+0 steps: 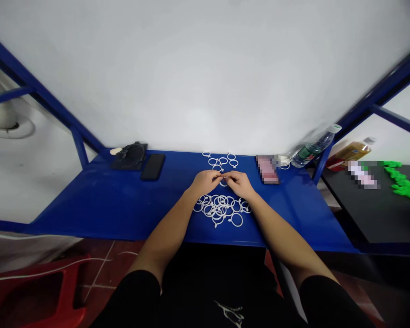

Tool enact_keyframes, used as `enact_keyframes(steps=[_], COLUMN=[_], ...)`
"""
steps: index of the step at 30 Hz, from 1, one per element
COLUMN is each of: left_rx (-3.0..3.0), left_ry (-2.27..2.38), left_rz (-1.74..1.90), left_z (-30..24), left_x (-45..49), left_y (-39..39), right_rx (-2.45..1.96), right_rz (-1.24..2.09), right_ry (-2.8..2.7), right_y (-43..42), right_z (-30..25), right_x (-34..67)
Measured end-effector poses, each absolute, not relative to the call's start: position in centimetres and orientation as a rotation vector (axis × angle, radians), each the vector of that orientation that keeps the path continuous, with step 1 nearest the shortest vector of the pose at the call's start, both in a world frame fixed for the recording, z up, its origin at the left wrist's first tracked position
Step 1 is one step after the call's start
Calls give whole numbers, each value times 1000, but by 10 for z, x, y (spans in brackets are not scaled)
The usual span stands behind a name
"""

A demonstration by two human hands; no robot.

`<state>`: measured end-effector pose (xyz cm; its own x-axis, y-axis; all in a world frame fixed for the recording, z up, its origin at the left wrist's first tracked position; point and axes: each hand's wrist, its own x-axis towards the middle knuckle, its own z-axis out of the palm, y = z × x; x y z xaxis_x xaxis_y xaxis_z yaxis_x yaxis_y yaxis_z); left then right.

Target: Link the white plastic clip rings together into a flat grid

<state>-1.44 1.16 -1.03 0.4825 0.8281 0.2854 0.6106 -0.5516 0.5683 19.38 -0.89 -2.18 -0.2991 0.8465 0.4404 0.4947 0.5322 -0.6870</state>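
Note:
My left hand (pixel 207 182) and my right hand (pixel 238 184) meet at the middle of the blue table, fingertips pinched together. Between them is a white plastic ring (pixel 223 184), like a curtain ring, its small clasp end hidden partly by the fingers. Nearer to me, just below the hands, lies a loose pile of several similar white rings (pixel 218 207), overlapping one another. Beyond the hands, several more white rings (pixel 222 161) lie spread out toward the wall, mostly side by side.
Left on the blue table (pixel 116 200) are a black phone (pixel 153 166) and a dark object (pixel 131 155). To the right lie a pinkish blurred item (pixel 267 170), a white cable (pixel 284 161) and a plastic bottle (pixel 314 148). A red stool (pixel 68 291) stands below left.

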Motion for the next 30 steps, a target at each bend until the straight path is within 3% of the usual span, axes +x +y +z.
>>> enact_keyframes(steps=[15, 23, 30], left_rx=[2210, 2129, 2047], left_ry=[1131, 1689, 1688], left_rz=[751, 956, 856], left_z=[-6, -14, -20], left_x=[-12, -49, -54], left_y=[9, 41, 47], right_rx=[-1125, -1174, -1013], right_rz=[470, 303, 415], right_ry=[-1918, -1895, -2242], right_y=[-7, -10, -21], right_z=[-23, -11, -7], right_x=[196, 202, 191])
